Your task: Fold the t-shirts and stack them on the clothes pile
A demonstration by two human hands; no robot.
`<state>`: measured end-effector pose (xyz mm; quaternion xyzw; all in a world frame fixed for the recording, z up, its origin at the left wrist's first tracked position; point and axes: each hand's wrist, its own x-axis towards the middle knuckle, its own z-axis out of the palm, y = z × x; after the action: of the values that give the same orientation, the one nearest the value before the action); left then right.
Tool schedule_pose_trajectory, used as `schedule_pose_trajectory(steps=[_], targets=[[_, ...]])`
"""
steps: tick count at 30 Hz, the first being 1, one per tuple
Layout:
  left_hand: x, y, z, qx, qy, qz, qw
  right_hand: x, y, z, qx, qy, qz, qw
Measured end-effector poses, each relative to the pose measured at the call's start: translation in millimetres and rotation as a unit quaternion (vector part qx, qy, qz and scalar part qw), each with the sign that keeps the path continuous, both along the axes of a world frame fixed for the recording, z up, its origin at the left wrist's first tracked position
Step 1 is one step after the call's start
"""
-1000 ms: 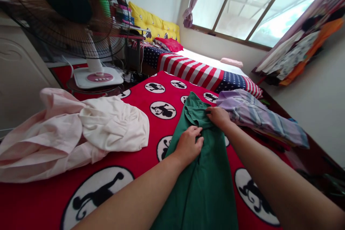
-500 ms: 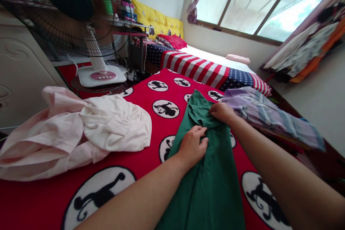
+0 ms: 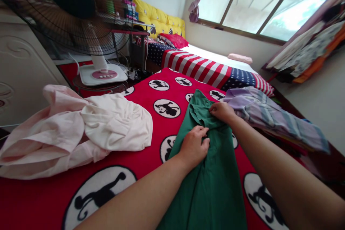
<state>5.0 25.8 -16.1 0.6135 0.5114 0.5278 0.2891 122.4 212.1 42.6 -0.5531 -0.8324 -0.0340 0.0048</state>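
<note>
One long dark-green cloth garment (image 3: 207,194) lies lengthwise on a red blanket printed with white roundels of black monkeys (image 3: 140,111), running from mid-blanket to its near edge. Left hand (image 3: 193,146): fingers curled into the cloth; whether gripping or only pressing, cannot tell. Right hand (image 3: 222,112): closed on the gathered upper fold. Garment judged light, soft and limp, best held at that fold. On the blanket, left of the garment: one crumpled pale-pink and cream cloth heap (image 3: 88,125). Right of it, at the blanket's edge: one lilac striped cloth bundle (image 3: 269,118). Beyond the blanket: one white pedestal fan (image 3: 102,75).
</note>
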Motion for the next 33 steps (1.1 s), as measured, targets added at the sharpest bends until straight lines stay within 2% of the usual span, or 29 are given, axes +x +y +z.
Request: schedule_pose_trajectory(steps=[4, 7, 9, 12, 14, 20, 23, 26, 29, 31, 33], targets=[[0, 0, 0.3, -0.002, -0.002, 0.001, 1.0, -2, -3, -6.7, 0.025, 0.01, -0.017, 0.999], [1, 0, -0.4, -0.001, -0.004, 0.001, 1.0, -3, -3, -2.3, 0.063, 0.028, -0.038, 0.997], [1, 0, -0.9, -0.002, -0.005, 0.003, 1.0, -4, 1, 4.1, 0.077, 0.091, -0.062, 0.991], [2, 0, -1.0, -0.009, -0.012, 0.01, 1.0, -8, 10, 12.5, 0.058, 0.211, -0.089, 0.972], [2, 0, -0.8, -0.012, -0.019, 0.014, 1.0, -12, 19, 14.4, 0.046, 0.244, -0.095, 0.964], [2, 0, -1.3, -0.011, -0.012, 0.01, 1.0, -22, 35, -0.9, 0.037, 0.256, -0.105, 0.96], [2, -1, -2.1, -0.01, 0.007, 0.008, 1.0, -23, 34, -9.0, 0.026, 0.226, -0.112, 0.967], [2, -1, -2.8, -0.008, 0.02, 0.008, 1.0, -29, 27, -7.1, 0.052, 0.204, -0.118, 0.971], [2, -1, -3.2, -0.004, 0.023, 0.007, 1.0, -38, 14, 2.1, 0.097, 0.193, -0.055, 0.975], [2, -1, -3.2, -0.002, 0.023, 0.006, 1.0, -43, 4, 8.0, 0.085, 0.17, 0.022, 0.982], [1, -1, -2.7, -0.001, 0.023, 0.006, 1.0, -43, -4, 11.7, 0.054, 0.13, 0.067, 0.988]])
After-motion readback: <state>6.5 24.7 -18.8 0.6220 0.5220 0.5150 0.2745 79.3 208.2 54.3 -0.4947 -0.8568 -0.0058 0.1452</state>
